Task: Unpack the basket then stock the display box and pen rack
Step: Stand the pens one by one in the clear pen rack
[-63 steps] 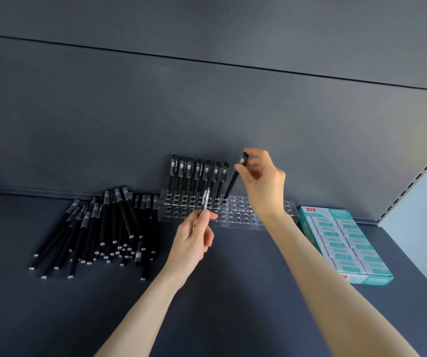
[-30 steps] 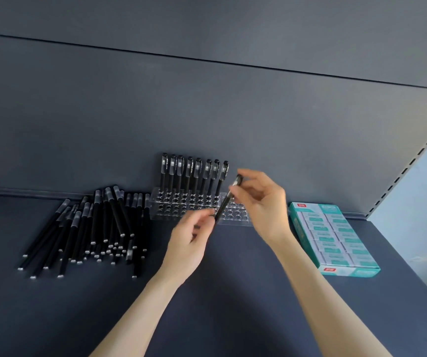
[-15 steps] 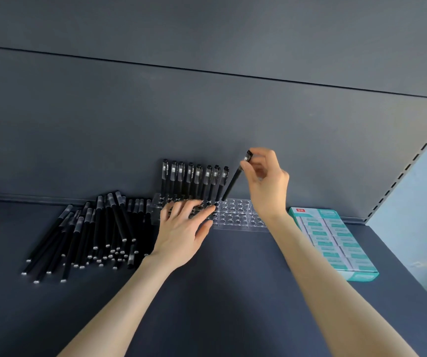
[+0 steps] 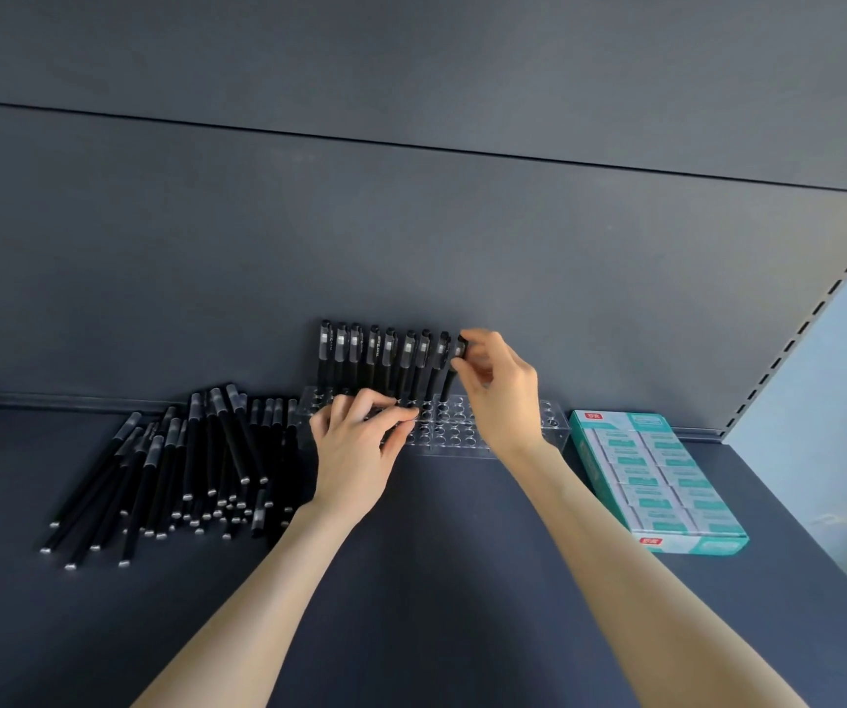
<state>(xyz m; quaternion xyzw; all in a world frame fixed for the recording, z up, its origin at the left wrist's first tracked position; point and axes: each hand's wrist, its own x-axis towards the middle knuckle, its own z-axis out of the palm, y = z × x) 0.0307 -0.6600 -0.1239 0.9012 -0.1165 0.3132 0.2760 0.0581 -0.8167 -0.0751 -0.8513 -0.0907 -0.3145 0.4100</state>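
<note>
With our right hand (image 4: 498, 396) we are pinching the slim black capped pen (image 4: 449, 379) standing in the back row of the clear plastic pen rack (image 4: 462, 435); our left hand (image 4: 355, 452) is resting loosely bent fingers on its front.

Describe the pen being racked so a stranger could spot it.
On the dark shelf, find the clear plastic pen rack between the pile of loose black pens and the teal cardboard box. Black capped pens stand along its back row; the one meant is the rightmost black pen, the only one pinched at its cap by the right hand.
</note>
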